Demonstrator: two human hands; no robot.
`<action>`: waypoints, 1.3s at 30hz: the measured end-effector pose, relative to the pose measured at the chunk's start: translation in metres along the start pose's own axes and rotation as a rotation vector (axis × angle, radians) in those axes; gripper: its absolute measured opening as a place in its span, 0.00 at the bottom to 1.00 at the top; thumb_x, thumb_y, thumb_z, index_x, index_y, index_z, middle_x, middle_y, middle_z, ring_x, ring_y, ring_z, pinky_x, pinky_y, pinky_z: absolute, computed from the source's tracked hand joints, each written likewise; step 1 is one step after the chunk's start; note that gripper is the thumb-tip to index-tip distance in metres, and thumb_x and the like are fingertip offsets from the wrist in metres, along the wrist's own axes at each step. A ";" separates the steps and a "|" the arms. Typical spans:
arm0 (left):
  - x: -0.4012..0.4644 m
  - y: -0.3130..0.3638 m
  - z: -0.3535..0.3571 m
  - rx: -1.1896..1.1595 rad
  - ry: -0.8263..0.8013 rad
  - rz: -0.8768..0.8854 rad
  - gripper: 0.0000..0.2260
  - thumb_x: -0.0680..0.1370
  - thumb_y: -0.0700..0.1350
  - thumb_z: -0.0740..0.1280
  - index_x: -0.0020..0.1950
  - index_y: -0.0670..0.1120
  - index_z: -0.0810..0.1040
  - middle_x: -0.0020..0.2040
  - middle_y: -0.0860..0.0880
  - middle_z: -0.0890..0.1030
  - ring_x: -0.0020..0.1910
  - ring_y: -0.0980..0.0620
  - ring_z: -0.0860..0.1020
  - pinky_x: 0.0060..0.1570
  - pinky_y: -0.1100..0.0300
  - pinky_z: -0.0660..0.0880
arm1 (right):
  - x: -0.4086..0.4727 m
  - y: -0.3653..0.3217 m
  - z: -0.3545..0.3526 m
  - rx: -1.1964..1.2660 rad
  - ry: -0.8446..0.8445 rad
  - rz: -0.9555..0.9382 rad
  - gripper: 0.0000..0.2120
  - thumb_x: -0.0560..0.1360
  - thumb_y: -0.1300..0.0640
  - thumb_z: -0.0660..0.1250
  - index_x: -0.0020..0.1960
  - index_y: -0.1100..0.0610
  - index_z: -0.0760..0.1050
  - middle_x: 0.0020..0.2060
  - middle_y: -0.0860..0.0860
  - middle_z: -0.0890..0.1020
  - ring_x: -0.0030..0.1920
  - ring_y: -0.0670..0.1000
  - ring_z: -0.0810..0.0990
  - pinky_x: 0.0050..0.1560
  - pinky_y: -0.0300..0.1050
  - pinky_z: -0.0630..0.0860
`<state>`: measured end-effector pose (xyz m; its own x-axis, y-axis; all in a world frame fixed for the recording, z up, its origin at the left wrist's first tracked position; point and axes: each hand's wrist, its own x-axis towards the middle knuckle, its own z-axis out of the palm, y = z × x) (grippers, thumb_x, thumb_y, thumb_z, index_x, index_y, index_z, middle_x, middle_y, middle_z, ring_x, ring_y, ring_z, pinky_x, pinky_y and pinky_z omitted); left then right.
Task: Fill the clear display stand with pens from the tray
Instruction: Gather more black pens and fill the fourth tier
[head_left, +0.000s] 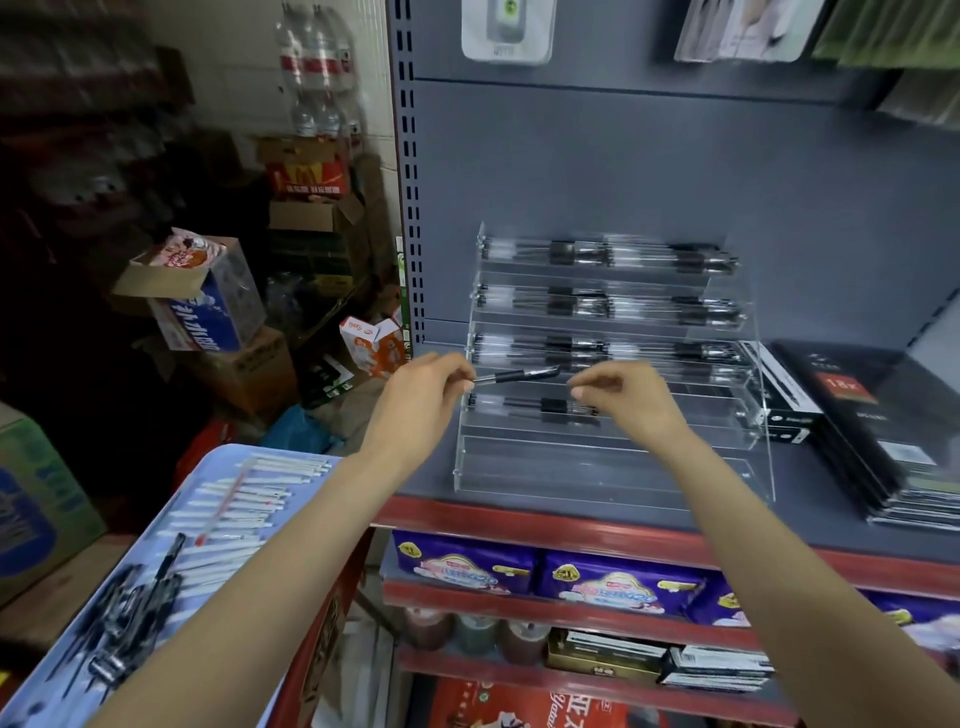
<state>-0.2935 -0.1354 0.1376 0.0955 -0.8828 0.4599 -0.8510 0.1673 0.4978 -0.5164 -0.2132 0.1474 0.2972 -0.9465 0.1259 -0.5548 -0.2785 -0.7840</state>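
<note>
Stand (613, 467) clear; pens (608, 254) in it black; tray (218, 457) at lower left pale blue, white pens (249, 499), black pens (130, 613); shelf (571, 525) edge red; packs (467, 566) below purple.

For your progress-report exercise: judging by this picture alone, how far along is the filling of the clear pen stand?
Done: the top three tiers of the clear display stand hold black pens across their width.
In hand: the left hand pinches one black pen; the right hand is at the fourth tier, which holds pens only on its left.
Left: the lowest tiers look empty, and more pens lie on the blue tray.
</note>
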 end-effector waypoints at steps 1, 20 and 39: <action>0.001 0.002 0.001 -0.004 -0.008 0.012 0.04 0.78 0.42 0.65 0.50 0.45 0.78 0.46 0.47 0.81 0.45 0.50 0.78 0.48 0.54 0.76 | -0.004 -0.001 -0.004 0.089 0.014 -0.014 0.06 0.74 0.60 0.69 0.50 0.55 0.81 0.43 0.49 0.83 0.43 0.45 0.80 0.44 0.33 0.76; 0.000 0.009 0.005 -0.173 -0.120 -0.264 0.23 0.77 0.39 0.66 0.71 0.45 0.67 0.61 0.44 0.78 0.55 0.50 0.78 0.53 0.66 0.70 | -0.010 0.009 -0.010 -0.084 0.051 0.001 0.06 0.72 0.61 0.71 0.49 0.58 0.83 0.47 0.52 0.84 0.45 0.47 0.80 0.50 0.35 0.71; -0.026 -0.004 -0.012 -0.248 0.076 -0.249 0.10 0.76 0.41 0.67 0.57 0.45 0.77 0.47 0.51 0.80 0.44 0.58 0.77 0.41 0.77 0.70 | -0.024 -0.036 0.044 -0.039 0.088 -0.127 0.04 0.74 0.60 0.69 0.45 0.54 0.82 0.38 0.42 0.80 0.37 0.38 0.75 0.38 0.23 0.67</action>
<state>-0.2868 -0.1082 0.1323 0.3298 -0.8763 0.3510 -0.6463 0.0614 0.7606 -0.4689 -0.1729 0.1458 0.2983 -0.9134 0.2769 -0.5473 -0.4014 -0.7344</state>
